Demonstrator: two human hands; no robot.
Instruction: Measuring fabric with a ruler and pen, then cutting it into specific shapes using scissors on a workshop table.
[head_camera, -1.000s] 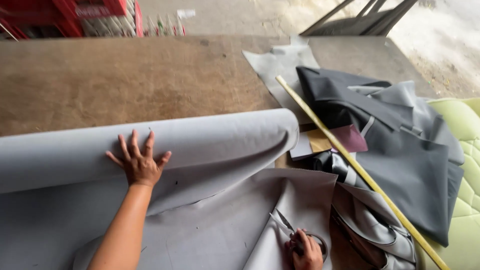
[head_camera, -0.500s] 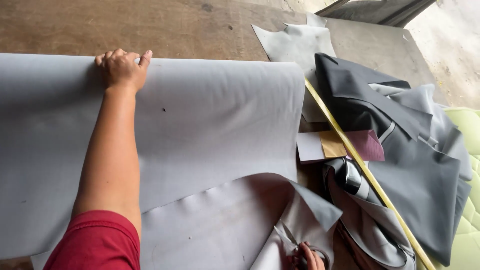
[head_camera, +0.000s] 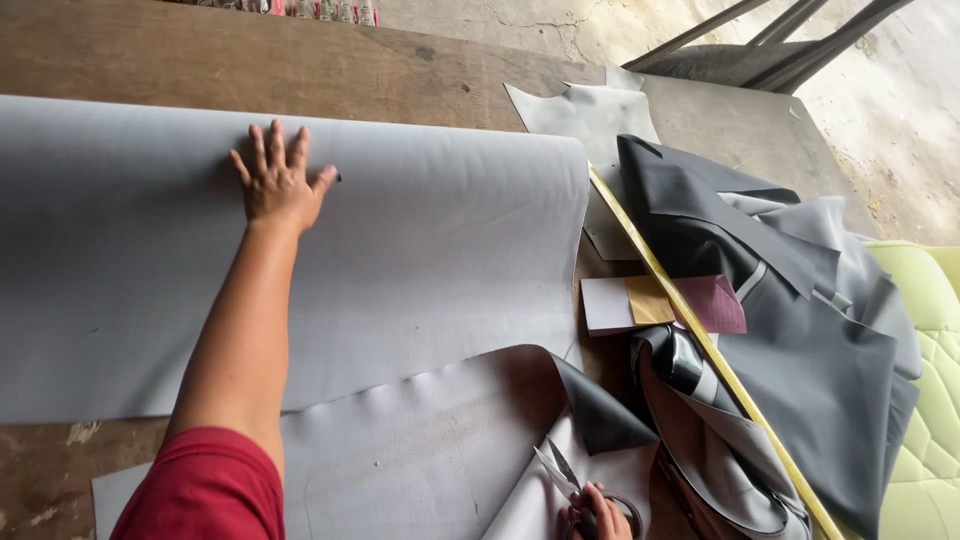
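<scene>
A large sheet of light grey fabric (head_camera: 430, 250) lies spread over a brown wooden table (head_camera: 300, 70). My left hand (head_camera: 280, 185) presses flat on the sheet near its far edge, fingers apart, with the arm in a red sleeve stretched out. My right hand (head_camera: 595, 512) shows only partly at the bottom edge. It grips a pair of scissors (head_camera: 560, 470) whose blades point up and left over a curled flap of the fabric.
A long yellow ruler (head_camera: 700, 340) runs diagonally on the right. Dark grey fabric (head_camera: 800, 330) is heaped beside it, with small paper and maroon swatches (head_camera: 660, 302). A lime green quilted cushion (head_camera: 930, 400) lies at the right edge. Metal bars stand at the top right.
The grey sheet has been unrolled away from me across the table. My left hand went far out with it, then came back a little and now lies flat on it.
</scene>
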